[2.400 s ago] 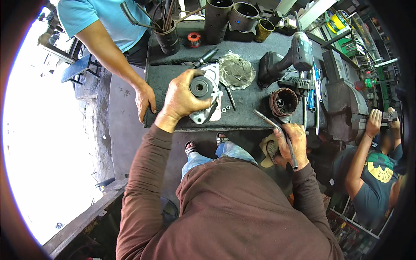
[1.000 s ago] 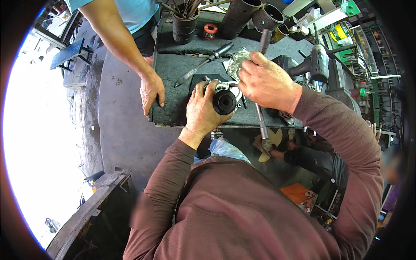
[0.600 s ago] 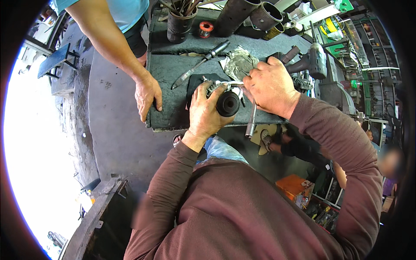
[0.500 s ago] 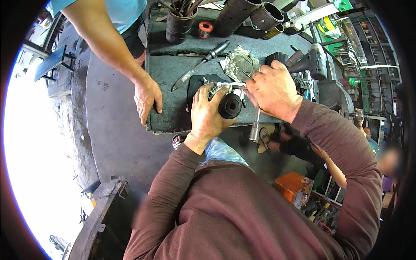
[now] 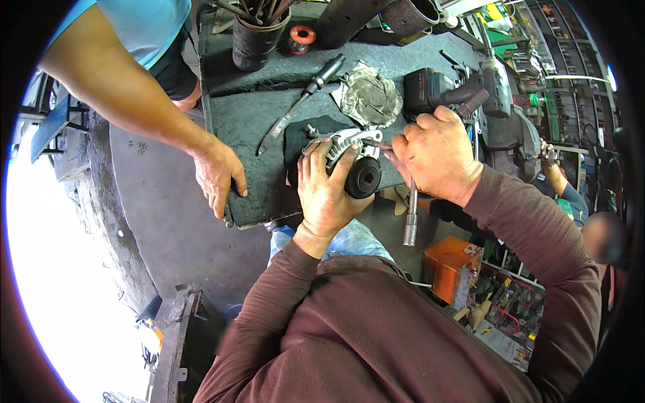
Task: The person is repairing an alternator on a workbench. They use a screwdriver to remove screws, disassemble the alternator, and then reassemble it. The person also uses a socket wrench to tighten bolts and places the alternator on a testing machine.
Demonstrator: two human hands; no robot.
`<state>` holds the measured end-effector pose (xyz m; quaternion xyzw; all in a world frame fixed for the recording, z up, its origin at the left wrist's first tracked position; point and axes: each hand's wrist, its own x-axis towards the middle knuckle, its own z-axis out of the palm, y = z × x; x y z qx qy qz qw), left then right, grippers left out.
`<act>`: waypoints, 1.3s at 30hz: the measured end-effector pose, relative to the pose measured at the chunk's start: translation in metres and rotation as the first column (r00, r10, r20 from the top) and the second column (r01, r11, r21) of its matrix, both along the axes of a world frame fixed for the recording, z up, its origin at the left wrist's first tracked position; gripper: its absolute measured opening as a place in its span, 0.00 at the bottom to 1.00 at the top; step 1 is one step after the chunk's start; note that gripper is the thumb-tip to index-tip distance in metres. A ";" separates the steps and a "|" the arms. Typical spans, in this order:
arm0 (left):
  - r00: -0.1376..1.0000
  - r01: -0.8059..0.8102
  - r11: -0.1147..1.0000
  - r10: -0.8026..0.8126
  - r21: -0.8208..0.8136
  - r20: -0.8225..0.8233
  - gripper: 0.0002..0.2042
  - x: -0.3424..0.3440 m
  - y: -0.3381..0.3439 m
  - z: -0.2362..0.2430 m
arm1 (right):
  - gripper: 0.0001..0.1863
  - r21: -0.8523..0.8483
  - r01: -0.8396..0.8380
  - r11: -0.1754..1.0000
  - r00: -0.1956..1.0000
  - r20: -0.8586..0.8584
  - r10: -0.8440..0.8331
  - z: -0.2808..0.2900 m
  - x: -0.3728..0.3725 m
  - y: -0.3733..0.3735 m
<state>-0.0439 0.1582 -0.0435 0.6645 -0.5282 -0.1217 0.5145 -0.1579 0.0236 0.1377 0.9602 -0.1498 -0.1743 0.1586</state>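
My left hand [image 5: 324, 193] is closed round an aluminium housing [image 5: 350, 140] with a black round pulley [image 5: 365, 178] on top, over a dark cloth [image 5: 293, 146] at the workbench's [image 5: 238, 127] front. My right hand [image 5: 433, 153], just right of it, grips a steel socket bar [image 5: 411, 221]; the bar hangs down past the bench edge, and a slimmer rod end reaches toward the housing, partly hidden by my fingers. A long tool with a black handle [image 5: 300, 103] lies behind the housing, beside a crumpled, dirty silver disc-shaped piece [image 5: 367, 95].
A co-worker's hand [image 5: 218, 178] rests on the bench's left edge. A can of rods [image 5: 251, 48], red wire spool [image 5: 300, 39] and dark cylinders [image 5: 353, 20] stand at the back; power tools [image 5: 495, 87] lie right. Another person [image 5: 571, 201] works at far right, near an orange box [image 5: 451, 265].
My right hand has risen from the lower right to beside the housing with the bar. My left hand's grip has turned. In the latest frames both hands sit slightly further right in view.
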 end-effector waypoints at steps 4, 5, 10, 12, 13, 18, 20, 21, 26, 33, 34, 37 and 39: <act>1.000 0.012 1.000 -0.011 0.015 -0.026 0.39 -0.001 0.003 0.000 | 0.15 0.001 0.189 0.982 0.982 0.014 -0.189 0.003 0.009 0.013; 0.999 0.009 1.000 -0.008 0.012 -0.035 0.39 -0.001 0.002 -0.001 | 0.16 0.013 0.223 0.975 0.974 0.024 -0.223 0.003 0.011 0.014; 0.999 -0.002 1.000 0.002 -0.001 -0.051 0.38 -0.004 0.004 -0.002 | 0.17 0.050 0.349 0.936 0.934 0.061 -0.352 0.002 0.013 0.023; 0.999 -0.010 1.000 0.010 -0.005 -0.039 0.38 -0.004 0.004 -0.003 | 0.18 0.062 0.387 0.920 0.919 0.061 -0.390 0.003 0.014 0.024; 0.999 -0.014 1.000 0.014 -0.006 -0.034 0.38 -0.005 0.004 -0.003 | 0.18 0.068 0.406 0.911 0.910 0.061 -0.410 0.002 0.015 0.024; 1.000 0.006 0.999 -0.006 0.039 -0.002 0.42 -0.001 0.004 0.003 | 0.17 0.111 0.487 0.866 0.871 0.011 -0.491 0.002 0.020 0.016; 1.000 -0.026 0.999 0.026 0.045 0.008 0.41 -0.005 0.002 0.003 | 0.15 0.094 0.437 0.894 0.899 -0.048 -0.435 0.006 0.017 0.011; 1.000 -0.028 0.999 0.028 0.033 -0.004 0.40 -0.005 0.002 0.002 | 0.14 0.056 0.370 0.927 0.929 -0.059 -0.367 0.008 0.014 0.012; 1.000 -0.022 0.995 0.021 0.096 0.018 0.41 -0.004 0.005 0.006 | 0.10 -0.025 -0.057 0.998 0.996 0.061 0.058 0.014 -0.022 -0.010; 1.000 -0.021 0.993 0.023 0.116 -0.011 0.43 -0.005 0.008 0.009 | 0.06 -0.008 -0.289 0.957 0.957 0.004 0.289 0.000 -0.021 -0.030; 1.000 -0.024 0.991 0.026 0.132 -0.010 0.43 -0.005 0.009 0.010 | 0.06 -0.008 -0.365 0.931 0.931 0.012 0.365 0.002 -0.017 -0.032; 0.999 -0.023 0.990 0.026 0.141 -0.020 0.42 -0.006 0.010 0.011 | 0.06 -0.065 -0.550 0.833 0.833 0.026 0.552 0.002 -0.010 -0.036; 0.999 -0.027 0.989 0.030 0.144 -0.016 0.41 -0.006 0.009 0.009 | 0.07 -0.077 -0.608 0.790 0.791 0.031 0.612 0.000 -0.007 -0.039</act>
